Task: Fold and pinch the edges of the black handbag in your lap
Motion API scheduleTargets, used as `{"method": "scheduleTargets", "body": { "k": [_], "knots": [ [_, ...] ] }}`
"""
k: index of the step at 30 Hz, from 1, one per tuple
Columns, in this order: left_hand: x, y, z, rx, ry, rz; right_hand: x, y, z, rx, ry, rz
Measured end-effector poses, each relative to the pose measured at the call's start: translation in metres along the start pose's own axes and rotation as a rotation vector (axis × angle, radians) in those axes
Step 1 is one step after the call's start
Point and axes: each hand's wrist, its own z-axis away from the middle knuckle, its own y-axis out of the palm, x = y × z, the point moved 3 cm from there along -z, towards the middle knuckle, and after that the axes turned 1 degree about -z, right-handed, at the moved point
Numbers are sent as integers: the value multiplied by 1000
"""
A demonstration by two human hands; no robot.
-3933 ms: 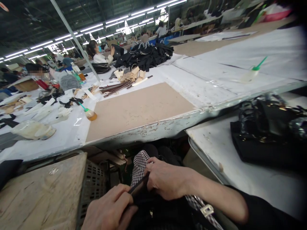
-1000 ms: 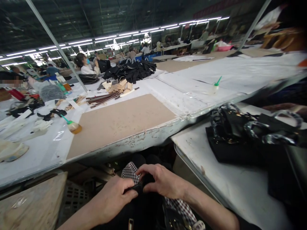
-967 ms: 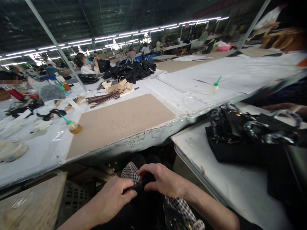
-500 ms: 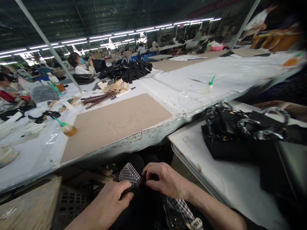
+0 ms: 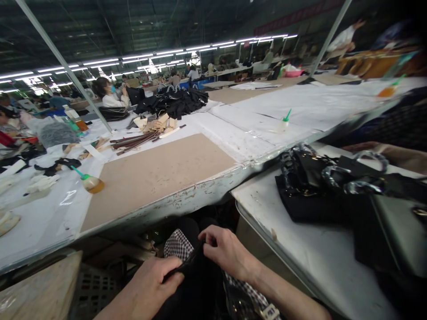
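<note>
Over my lap, my left hand (image 5: pixel 155 281) pinches one end of a dark edge of black material (image 5: pixel 191 261) between thumb and fingers. My right hand (image 5: pixel 227 250) grips the same edge farther up, its fingertips curled down onto it. The stretch between the hands slants up to the right. Just behind it shows black-and-white checked cloth (image 5: pixel 178 245). More checked cloth (image 5: pixel 254 291) and a shiny dark piece with a pale buckle-like tag (image 5: pixel 270 312) lie below my right forearm. The rest of the black piece merges with the dark lap, so its full shape is hidden.
Ahead is a white-covered table with a brown board (image 5: pixel 160 173) and a glue bottle (image 5: pixel 91 183). Black bags with plastic-wrapped handles (image 5: pixel 363 186) lie on the white side table (image 5: pixel 267 209) at right. A wooden board (image 5: pixel 40 284) and a plastic crate (image 5: pixel 95 286) stand at lower left.
My right hand has lifted slightly, and more of the dark edge shows between my hands. Both hands keep their hold. The view has shifted a little.
</note>
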Motion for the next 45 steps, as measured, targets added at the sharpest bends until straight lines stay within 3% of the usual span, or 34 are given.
{"method": "scheduleTargets", "body": {
  "k": [4,9,15,17,20,23,25,30,35,40,45],
  "knots": [
    [3,0,0,-7,-24,-11,-2,-1,7,-9,-75,-42],
    [6,1,-3,-4,-69,64,-10,-5,13,100,-108,-163],
    [5,-6,-9,73,-46,28,-7,-23,44,157,8,-731],
    [2,-10,-15,111,0,46,-7,-24,64,139,-1,-669],
    [-4,-10,-33,143,30,109,-18,-9,90,62,38,-376],
    [-13,-1,-61,126,95,180,-30,10,101,46,138,-138],
    [-20,7,-79,153,189,214,-31,11,103,29,187,-80],
    [-27,4,-89,284,289,209,-28,-36,108,-27,173,-262],
    [-44,-14,-70,472,273,175,-61,-74,109,99,96,-517],
    [-59,-10,-71,366,211,48,-85,-73,100,150,98,-572],
    [-46,7,-79,271,231,16,-72,-75,101,41,108,-362]
  ]
}}
